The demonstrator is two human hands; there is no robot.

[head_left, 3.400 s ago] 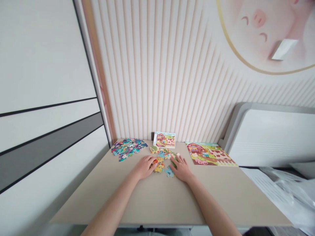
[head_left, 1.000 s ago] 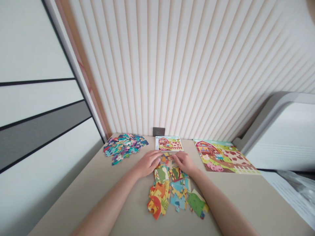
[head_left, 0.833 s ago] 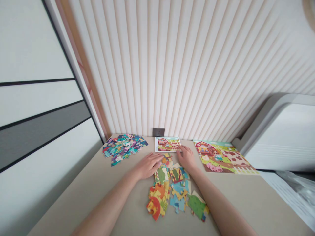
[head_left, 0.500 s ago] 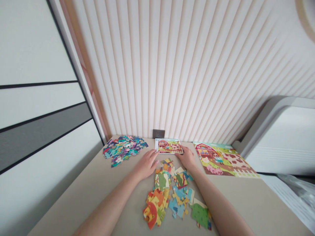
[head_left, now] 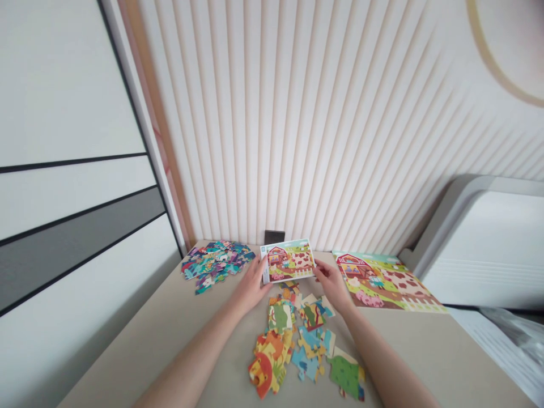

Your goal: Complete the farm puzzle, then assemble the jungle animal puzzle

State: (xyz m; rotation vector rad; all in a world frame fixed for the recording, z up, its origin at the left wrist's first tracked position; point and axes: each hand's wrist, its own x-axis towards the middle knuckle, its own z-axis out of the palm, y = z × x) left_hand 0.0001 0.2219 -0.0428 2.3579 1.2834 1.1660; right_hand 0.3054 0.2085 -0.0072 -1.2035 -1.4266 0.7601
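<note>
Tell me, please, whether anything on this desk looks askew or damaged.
Nothing looks damaged. The small farm picture is slightly askew, its right side higher in view, held between the left grip and right grip. Bright puzzle pieces nearby lie jumbled, some overlapping.

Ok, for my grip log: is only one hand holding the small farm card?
No, left hand and right hand hold opposite ends of card.

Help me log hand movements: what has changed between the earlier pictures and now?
The left hand and right hand moved off the loose puzzle pieces toward the wall and took hold of the small farm card by its two ends; it now slants, right end higher in view. The blue-purple pile and large farm picture stayed put.
</note>
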